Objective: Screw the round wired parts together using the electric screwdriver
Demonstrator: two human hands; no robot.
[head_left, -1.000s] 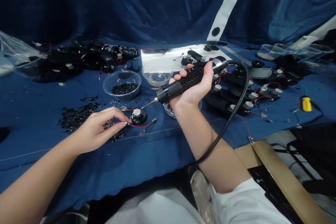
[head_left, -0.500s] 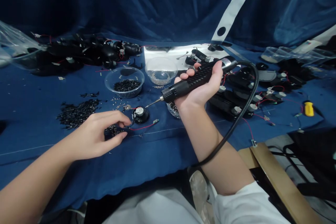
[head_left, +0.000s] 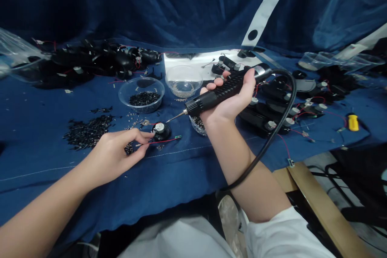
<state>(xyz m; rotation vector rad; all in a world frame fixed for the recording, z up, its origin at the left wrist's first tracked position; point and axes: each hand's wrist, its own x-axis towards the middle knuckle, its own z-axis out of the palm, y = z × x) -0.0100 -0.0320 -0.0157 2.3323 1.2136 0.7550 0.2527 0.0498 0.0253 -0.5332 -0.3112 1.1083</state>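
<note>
My right hand is wrapped around a black electric screwdriver, whose cable curves back over the forearm. The bit slants down to the left, its tip close by the upper right edge of a small black round housing with a silver motor on top; contact cannot be made out. From the left, thumb and index finger of my left hand close at the housing's near left edge. A red wire passes by these fingertips to a tiny green circuit board.
Black screws or pins lie in a pile and in a clear bowl. Another clear bowl holds small silver pieces; a third is partly behind my right wrist. Wired black housings crowd the right, near a yellow-handled tool.
My left thumb and index finger have moved closer together and right, up to the housing. The screwdriver stays almost where it was. The whole view has shifted slightly.
</note>
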